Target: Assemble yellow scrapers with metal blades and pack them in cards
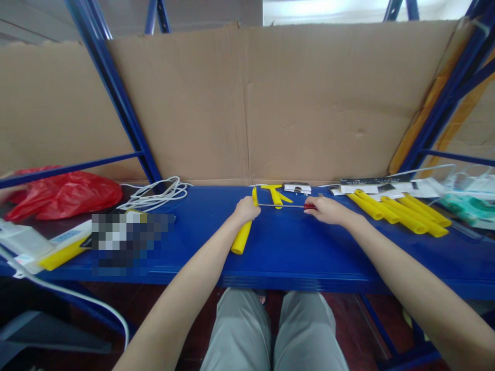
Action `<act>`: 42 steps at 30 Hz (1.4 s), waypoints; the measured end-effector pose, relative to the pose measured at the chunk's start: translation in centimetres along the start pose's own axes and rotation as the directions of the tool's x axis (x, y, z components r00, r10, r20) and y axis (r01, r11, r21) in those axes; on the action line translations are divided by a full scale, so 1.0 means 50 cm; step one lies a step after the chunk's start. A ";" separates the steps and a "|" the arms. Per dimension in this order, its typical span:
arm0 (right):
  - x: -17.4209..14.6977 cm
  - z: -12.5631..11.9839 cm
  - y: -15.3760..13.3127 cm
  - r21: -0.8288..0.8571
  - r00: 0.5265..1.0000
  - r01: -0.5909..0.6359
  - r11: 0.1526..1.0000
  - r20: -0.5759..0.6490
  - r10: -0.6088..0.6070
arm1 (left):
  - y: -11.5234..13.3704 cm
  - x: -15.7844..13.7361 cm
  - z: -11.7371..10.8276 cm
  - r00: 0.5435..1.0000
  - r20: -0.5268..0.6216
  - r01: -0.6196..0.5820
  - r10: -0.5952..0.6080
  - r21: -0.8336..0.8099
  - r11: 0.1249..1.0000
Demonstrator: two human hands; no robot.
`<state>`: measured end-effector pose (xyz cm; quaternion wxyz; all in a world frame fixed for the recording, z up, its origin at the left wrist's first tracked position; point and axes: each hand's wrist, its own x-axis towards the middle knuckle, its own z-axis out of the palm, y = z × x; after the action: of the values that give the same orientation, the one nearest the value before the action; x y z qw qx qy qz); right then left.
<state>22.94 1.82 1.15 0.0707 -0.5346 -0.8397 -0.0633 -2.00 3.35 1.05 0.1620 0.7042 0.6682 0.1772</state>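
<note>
My left hand (247,209) is closed round a yellow plastic piece with a tubular handle (242,239). The handle slants down toward the table's front edge, and a narrow yellow part sticks up above the fist. In my right hand (327,209) is a screwdriver, gripped by its red handle (310,206). Its thin metal shaft (282,205) runs level to the left and meets the yellow piece at my left hand; the tip is hidden there. Just behind the shaft lies a yellow T-shaped piece (276,197), with small screw-like bits near it.
Several yellow tubes (406,214) lie at the right by printed cards (359,188) and a green packet (467,208). Left are a coiled white cable (164,193), a red plastic bag (73,191) and a power strip (65,239). Cardboard (309,103) walls the blue table (294,252) behind.
</note>
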 end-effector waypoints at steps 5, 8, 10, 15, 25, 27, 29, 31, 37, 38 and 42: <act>0.001 -0.001 -0.001 0.025 0.999 -0.013 1.000 0.035 0.012 | -0.002 0.003 0.009 0.999 0.016 -0.043 0.044 -0.055 0.998; 0.002 0.000 -0.004 0.074 0.998 -0.016 0.997 0.064 0.012 | -0.003 0.004 0.010 1.000 -0.001 -0.026 0.026 -0.076 0.997; 0.004 0.001 -0.005 0.106 0.997 -0.022 0.994 0.079 0.014 | -0.003 0.005 0.009 1.000 -0.016 -0.018 0.017 -0.072 0.997; 0.005 0.006 -0.002 0.146 0.997 -0.024 0.989 0.077 0.013 | -0.009 0.010 0.007 0.997 -0.067 -0.020 0.022 0.042 0.999; 0.002 0.005 0.006 0.155 0.996 0.039 0.987 0.068 -0.050 | -0.019 0.011 0.006 0.994 -0.100 -0.028 0.048 0.191 0.981; 0.003 0.007 0.008 0.175 0.995 0.041 0.984 0.081 -0.056 | -0.015 0.008 0.013 0.994 -0.075 -0.065 0.081 0.195 0.979; 0.006 0.011 0.011 0.182 0.994 0.038 0.983 0.094 -0.055 | -0.013 0.006 0.020 0.991 -0.048 -0.116 0.128 0.203 0.972; 0.009 0.014 0.015 0.175 0.994 0.032 0.984 0.099 -0.050 | -0.013 0.005 0.026 0.986 -0.030 -0.156 0.166 0.208 0.966; 0.014 0.022 0.028 0.203 0.996 0.043 0.978 0.065 -0.057 | -0.017 0.010 0.032 0.981 -0.026 -0.183 0.193 0.217 0.959; 0.014 0.023 0.030 0.213 0.997 0.044 0.976 0.056 -0.058 | -0.017 0.010 0.032 0.980 -0.026 -0.189 0.199 0.223 0.956; 0.013 0.026 0.036 0.244 0.998 0.044 0.969 0.035 -0.054 | -0.016 0.010 0.033 0.978 -0.037 -0.192 0.207 0.241 0.951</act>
<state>24.22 3.37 0.04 0.1166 -0.5023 -0.8554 0.0493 -1.91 3.93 -0.78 0.0377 0.7765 0.6147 0.1337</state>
